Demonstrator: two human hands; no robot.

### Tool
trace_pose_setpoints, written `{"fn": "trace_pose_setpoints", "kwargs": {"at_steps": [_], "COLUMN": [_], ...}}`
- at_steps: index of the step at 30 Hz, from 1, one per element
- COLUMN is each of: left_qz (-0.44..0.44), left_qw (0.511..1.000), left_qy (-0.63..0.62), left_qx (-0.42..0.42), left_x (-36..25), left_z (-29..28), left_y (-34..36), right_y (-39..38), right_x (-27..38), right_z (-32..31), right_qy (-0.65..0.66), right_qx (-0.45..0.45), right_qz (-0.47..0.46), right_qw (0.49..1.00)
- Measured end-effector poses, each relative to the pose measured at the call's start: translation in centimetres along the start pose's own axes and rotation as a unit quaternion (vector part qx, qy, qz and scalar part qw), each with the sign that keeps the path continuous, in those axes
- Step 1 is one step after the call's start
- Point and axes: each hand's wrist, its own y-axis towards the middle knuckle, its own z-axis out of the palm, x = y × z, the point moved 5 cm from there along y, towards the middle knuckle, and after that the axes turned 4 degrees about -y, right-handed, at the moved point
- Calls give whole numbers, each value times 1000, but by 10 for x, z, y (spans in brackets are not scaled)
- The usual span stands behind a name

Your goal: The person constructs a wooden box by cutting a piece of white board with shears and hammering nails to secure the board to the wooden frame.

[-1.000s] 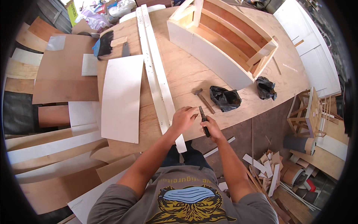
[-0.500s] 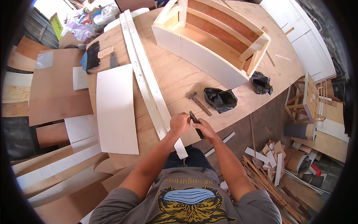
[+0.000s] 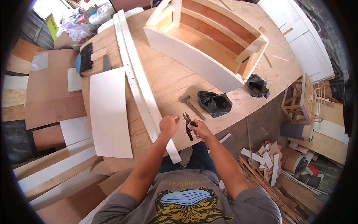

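Observation:
My right hand (image 3: 201,130) grips a pair of dark pliers (image 3: 187,121) above the near edge of the plywood tabletop (image 3: 171,89). The pliers' jaws point away from me and stand slightly apart, with nothing visible between them. Just left of the jaws, my left hand (image 3: 169,125) is closed with thumb and fingers pinched; whatever it may hold is too small to make out. A hammer (image 3: 192,107) lies on the tabletop beyond the pliers. Beside it sits a black plastic bag (image 3: 214,103) with its mouth gaping.
An open wooden cabinet frame (image 3: 201,63) with a white side rests across the far tabletop. A second black bag (image 3: 258,86) is near its right corner. Long white strips (image 3: 136,71), a white panel (image 3: 109,112) and a brush (image 3: 86,58) lie to the left. Wood scraps (image 3: 270,156) cover the floor at right.
My hands have moved apart. The pliers have come away from my left fingers, and their jaws and handles have spread. The whole scene has shifted slightly left in view.

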Motion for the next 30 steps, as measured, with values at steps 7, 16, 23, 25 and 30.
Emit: {"fn": "trace_pose_setpoints", "kwargs": {"at_steps": [7, 16, 23, 25, 30], "left_qz": [-139, -75, -84, -102, -112], "left_qw": [937, 962, 960, 954, 950], "left_qy": [-318, -236, -225, -243, -277], "left_qx": [36, 117, 146, 145, 94], "left_x": [-30, -121, -159, -162, -145], "left_z": [52, 138, 152, 156, 150], "left_y": [13, 62, 41, 39, 25], "right_y": [-22, 7, 17, 23, 22], "right_x": [53, 64, 65, 36, 17], "right_z": [-106, -355, -389, -363, -285], "right_qy": [-52, -235, -275, -328, -370], "right_qx": [-246, -511, -433, -385, -300], "right_qz": [-253, -117, -36, -20, -56], "right_qw": [934, 819, 858, 863, 878]}}
